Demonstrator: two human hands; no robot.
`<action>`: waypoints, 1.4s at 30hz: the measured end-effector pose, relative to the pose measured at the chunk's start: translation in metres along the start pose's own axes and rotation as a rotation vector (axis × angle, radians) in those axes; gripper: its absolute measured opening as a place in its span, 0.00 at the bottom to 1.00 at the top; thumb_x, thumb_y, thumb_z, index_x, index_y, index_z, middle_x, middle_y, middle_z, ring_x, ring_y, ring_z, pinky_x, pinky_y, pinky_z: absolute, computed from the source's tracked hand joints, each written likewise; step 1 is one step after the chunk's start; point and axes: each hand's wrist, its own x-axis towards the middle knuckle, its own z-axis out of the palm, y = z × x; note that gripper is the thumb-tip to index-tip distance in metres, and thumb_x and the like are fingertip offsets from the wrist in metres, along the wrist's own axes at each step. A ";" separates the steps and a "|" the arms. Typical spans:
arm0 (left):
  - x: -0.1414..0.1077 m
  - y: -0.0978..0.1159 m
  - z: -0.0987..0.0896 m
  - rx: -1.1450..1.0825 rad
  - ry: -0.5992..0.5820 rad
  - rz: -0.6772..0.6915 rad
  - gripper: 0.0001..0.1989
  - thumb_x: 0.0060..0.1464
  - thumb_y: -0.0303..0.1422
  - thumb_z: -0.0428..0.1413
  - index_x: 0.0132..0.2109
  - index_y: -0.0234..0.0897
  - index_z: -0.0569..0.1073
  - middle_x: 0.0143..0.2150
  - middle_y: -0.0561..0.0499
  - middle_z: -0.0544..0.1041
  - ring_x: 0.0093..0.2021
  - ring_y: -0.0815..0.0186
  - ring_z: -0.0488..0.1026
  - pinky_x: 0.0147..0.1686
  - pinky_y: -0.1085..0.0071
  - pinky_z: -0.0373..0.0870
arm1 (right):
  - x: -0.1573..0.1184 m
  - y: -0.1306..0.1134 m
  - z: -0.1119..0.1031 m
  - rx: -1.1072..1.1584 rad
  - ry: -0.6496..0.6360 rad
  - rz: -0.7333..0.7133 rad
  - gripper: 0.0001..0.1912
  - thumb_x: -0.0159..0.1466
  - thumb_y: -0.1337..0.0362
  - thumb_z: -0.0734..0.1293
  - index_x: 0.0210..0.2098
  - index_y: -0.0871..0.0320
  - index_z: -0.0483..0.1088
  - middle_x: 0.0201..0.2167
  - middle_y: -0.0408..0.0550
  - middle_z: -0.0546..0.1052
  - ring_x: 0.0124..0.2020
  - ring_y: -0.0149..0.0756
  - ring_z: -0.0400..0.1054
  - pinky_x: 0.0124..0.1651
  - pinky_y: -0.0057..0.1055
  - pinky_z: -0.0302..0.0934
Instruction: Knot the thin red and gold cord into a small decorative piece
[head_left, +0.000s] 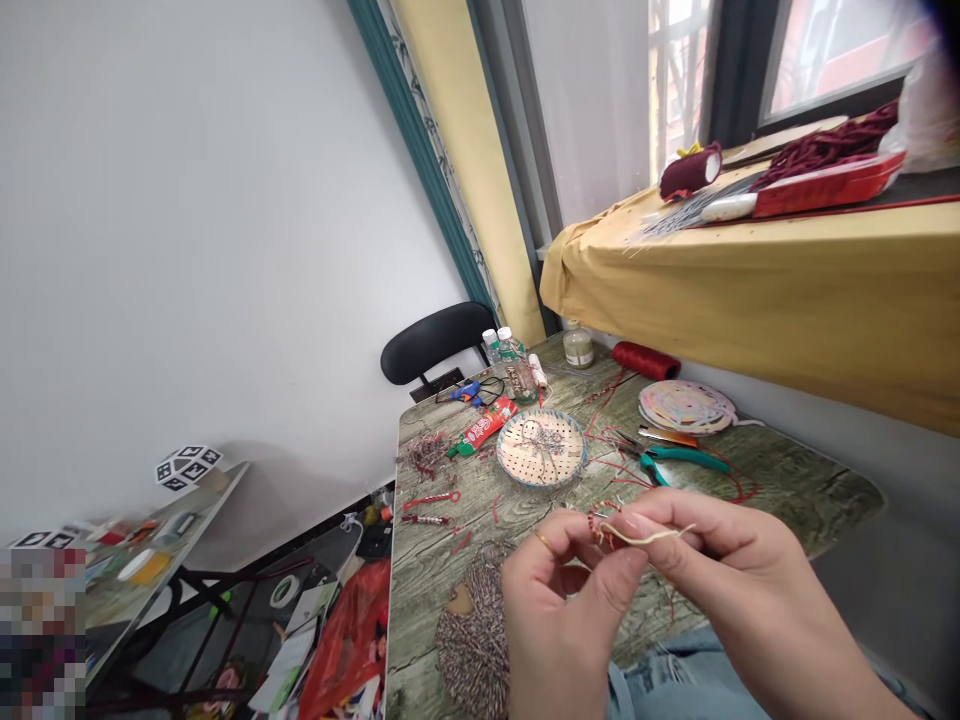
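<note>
Close together over the near side of the table, my left hand (562, 610) and my right hand (739, 560) are both closed in a pinch. Between my left fingertips is a small red braided cord (598, 522), bent into a curve. A cream thread (637, 542) runs from it across to my right fingertips, which grip it. Fingers partly cover the cord, and I cannot tell whether a needle is there. Beside my left hand lies a ball of mottled brown yarn (476, 640). Beyond my right hand are teal-handled pliers (675, 457).
A round woven basket (541, 448) sits mid-table. Behind it stand plastic bottles (517, 365), a glass jar (577, 347) and a red thread spool (646, 361). Short braided cords (427, 499) lie to the left. A yellow-draped ledge (750, 300) overhangs the right; a black chair (439, 343) stands behind.
</note>
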 end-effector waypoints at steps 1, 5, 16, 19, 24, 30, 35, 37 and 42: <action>0.000 0.000 0.000 0.004 -0.012 0.020 0.07 0.46 0.33 0.68 0.27 0.36 0.79 0.24 0.55 0.71 0.25 0.71 0.62 0.24 0.76 0.58 | 0.000 0.000 0.000 -0.001 0.019 0.005 0.14 0.59 0.53 0.71 0.21 0.53 0.76 0.20 0.42 0.73 0.23 0.32 0.63 0.26 0.24 0.59; -0.002 0.001 -0.009 0.001 -0.192 0.132 0.09 0.47 0.33 0.68 0.23 0.39 0.78 0.21 0.56 0.69 0.25 0.69 0.63 0.27 0.73 0.60 | 0.001 0.003 -0.002 -0.036 0.079 0.049 0.15 0.57 0.52 0.71 0.20 0.53 0.76 0.19 0.42 0.70 0.22 0.32 0.59 0.24 0.26 0.55; 0.003 0.010 -0.002 -0.091 0.084 -0.071 0.03 0.42 0.30 0.69 0.27 0.38 0.82 0.22 0.55 0.73 0.20 0.75 0.62 0.18 0.81 0.58 | 0.003 0.003 -0.001 0.089 0.032 0.104 0.16 0.58 0.50 0.72 0.22 0.54 0.76 0.20 0.42 0.70 0.24 0.32 0.58 0.26 0.27 0.53; 0.001 0.010 0.007 -0.113 0.145 -0.040 0.06 0.36 0.26 0.70 0.27 0.37 0.82 0.22 0.54 0.75 0.22 0.74 0.65 0.19 0.82 0.60 | 0.003 0.003 0.000 0.082 0.068 0.087 0.14 0.57 0.51 0.73 0.22 0.53 0.77 0.20 0.42 0.71 0.24 0.32 0.59 0.26 0.27 0.55; -0.003 0.009 0.013 -0.066 0.202 0.100 0.06 0.38 0.24 0.68 0.24 0.40 0.81 0.22 0.55 0.75 0.24 0.72 0.68 0.25 0.76 0.67 | 0.000 0.004 0.001 0.012 0.109 0.039 0.12 0.58 0.52 0.72 0.25 0.51 0.80 0.23 0.44 0.76 0.26 0.36 0.65 0.26 0.29 0.58; -0.004 0.006 0.016 -0.019 0.230 0.200 0.08 0.41 0.22 0.63 0.23 0.41 0.79 0.20 0.59 0.72 0.21 0.76 0.64 0.23 0.81 0.61 | 0.000 0.004 0.004 -0.032 0.123 0.005 0.10 0.58 0.54 0.72 0.25 0.50 0.80 0.21 0.43 0.75 0.25 0.36 0.65 0.26 0.28 0.59; -0.005 0.000 0.015 -0.011 0.171 0.389 0.08 0.42 0.22 0.60 0.22 0.40 0.76 0.20 0.59 0.71 0.22 0.74 0.64 0.23 0.80 0.61 | 0.002 0.005 0.002 0.020 0.161 0.038 0.11 0.57 0.54 0.73 0.23 0.51 0.79 0.21 0.43 0.75 0.25 0.34 0.63 0.26 0.27 0.59; -0.005 0.001 0.015 -0.002 0.241 0.331 0.07 0.42 0.23 0.60 0.23 0.40 0.77 0.21 0.58 0.71 0.22 0.74 0.64 0.22 0.80 0.61 | 0.002 0.006 0.002 0.024 0.139 0.048 0.12 0.58 0.52 0.73 0.24 0.52 0.79 0.21 0.43 0.74 0.25 0.34 0.62 0.25 0.27 0.58; -0.001 0.007 0.021 -0.004 0.309 0.122 0.05 0.37 0.24 0.65 0.24 0.39 0.79 0.22 0.56 0.75 0.21 0.73 0.64 0.22 0.78 0.62 | -0.001 0.006 0.003 0.026 0.132 0.022 0.12 0.58 0.52 0.73 0.25 0.51 0.80 0.22 0.45 0.77 0.25 0.36 0.65 0.25 0.27 0.59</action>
